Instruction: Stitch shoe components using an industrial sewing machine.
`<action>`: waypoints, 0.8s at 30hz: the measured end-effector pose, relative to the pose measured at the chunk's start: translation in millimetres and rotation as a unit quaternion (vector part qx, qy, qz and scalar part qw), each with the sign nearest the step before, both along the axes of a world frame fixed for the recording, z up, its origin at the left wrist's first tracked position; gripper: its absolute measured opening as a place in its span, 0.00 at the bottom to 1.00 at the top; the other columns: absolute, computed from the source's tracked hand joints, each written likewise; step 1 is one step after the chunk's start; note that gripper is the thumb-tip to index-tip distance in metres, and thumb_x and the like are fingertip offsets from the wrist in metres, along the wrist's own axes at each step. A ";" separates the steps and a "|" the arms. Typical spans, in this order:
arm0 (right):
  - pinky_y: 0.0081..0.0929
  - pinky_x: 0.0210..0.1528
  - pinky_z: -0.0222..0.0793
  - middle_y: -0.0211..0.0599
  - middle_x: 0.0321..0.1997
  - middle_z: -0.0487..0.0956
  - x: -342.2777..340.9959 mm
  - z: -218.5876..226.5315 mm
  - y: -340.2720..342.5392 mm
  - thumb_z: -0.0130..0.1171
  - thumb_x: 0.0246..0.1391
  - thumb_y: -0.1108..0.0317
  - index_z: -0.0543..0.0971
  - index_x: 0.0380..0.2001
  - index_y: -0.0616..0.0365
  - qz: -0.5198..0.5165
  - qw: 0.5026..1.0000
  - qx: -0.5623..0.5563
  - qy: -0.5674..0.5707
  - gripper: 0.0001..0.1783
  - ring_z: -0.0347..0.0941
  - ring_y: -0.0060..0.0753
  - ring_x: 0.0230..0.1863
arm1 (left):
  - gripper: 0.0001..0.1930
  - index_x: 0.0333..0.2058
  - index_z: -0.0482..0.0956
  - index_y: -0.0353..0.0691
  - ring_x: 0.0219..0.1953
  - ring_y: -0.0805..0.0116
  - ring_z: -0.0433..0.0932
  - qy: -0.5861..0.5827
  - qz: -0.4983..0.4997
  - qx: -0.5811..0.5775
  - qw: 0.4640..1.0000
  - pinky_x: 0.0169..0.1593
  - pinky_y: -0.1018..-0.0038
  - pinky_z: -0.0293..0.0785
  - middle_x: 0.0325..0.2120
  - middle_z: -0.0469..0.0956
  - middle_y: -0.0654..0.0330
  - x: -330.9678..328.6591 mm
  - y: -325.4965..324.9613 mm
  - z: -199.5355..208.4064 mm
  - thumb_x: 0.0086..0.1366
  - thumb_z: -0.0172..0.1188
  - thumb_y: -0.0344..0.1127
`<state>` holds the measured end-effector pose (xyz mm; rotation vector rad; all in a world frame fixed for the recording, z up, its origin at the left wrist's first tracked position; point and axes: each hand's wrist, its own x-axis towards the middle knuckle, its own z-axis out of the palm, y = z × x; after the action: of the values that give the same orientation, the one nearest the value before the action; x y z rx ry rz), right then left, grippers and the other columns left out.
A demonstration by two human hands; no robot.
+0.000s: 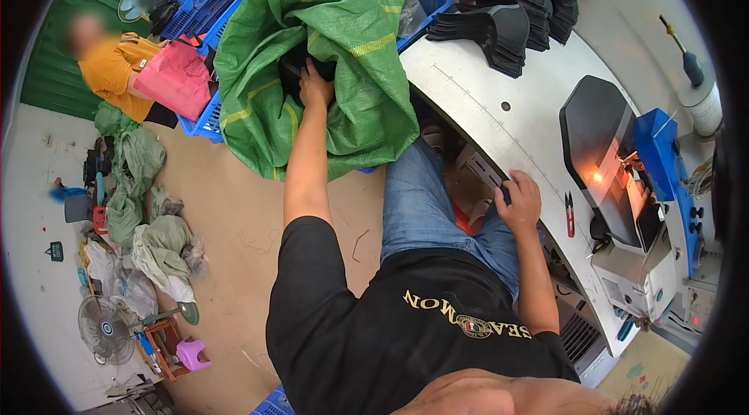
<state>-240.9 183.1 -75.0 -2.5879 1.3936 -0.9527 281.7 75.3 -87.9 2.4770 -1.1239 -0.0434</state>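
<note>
At the upper middle, my left hand [315, 89] reaches into the mouth of a large green woven sack [374, 95]. Its fingers are closed on a black piece [292, 72] in the sack's dark opening; the fingertips are partly hidden, and the piece's full shape does not show. On the near edge of the white worktable [484, 91] rests my right hand [521, 201], fingers apart and loosely bent, holding nothing that I can see. Red-handled thread snips [569, 214] lie on the table to the right of that hand.
Stacked black shaped pieces [491, 25] stand at the table's far end. A blue machine [663, 154] with a glowing spot and a dark plate [589, 134] occupies the right side. Blue crates [429, 0] surround the sack. A person in orange [117, 72] is at the left, near a fan [107, 328].
</note>
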 end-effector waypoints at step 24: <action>0.40 0.53 0.66 0.41 0.48 0.75 -1.4 -2.6 -0.2 0.65 0.43 0.66 0.77 0.30 0.58 0.007 1.000 -0.004 -0.003 0.11 0.71 0.46 0.51 | 0.17 0.41 0.83 0.39 0.39 0.55 0.80 -0.225 0.003 -0.258 0.940 0.44 0.64 0.74 0.38 0.81 0.52 -2.2 149.8 197.8 0.50 0.57 0.27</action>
<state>-242.3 182.9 -77.6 -2.5958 1.3722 -0.9655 279.6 225.0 109.9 2.0538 -1.1175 0.7582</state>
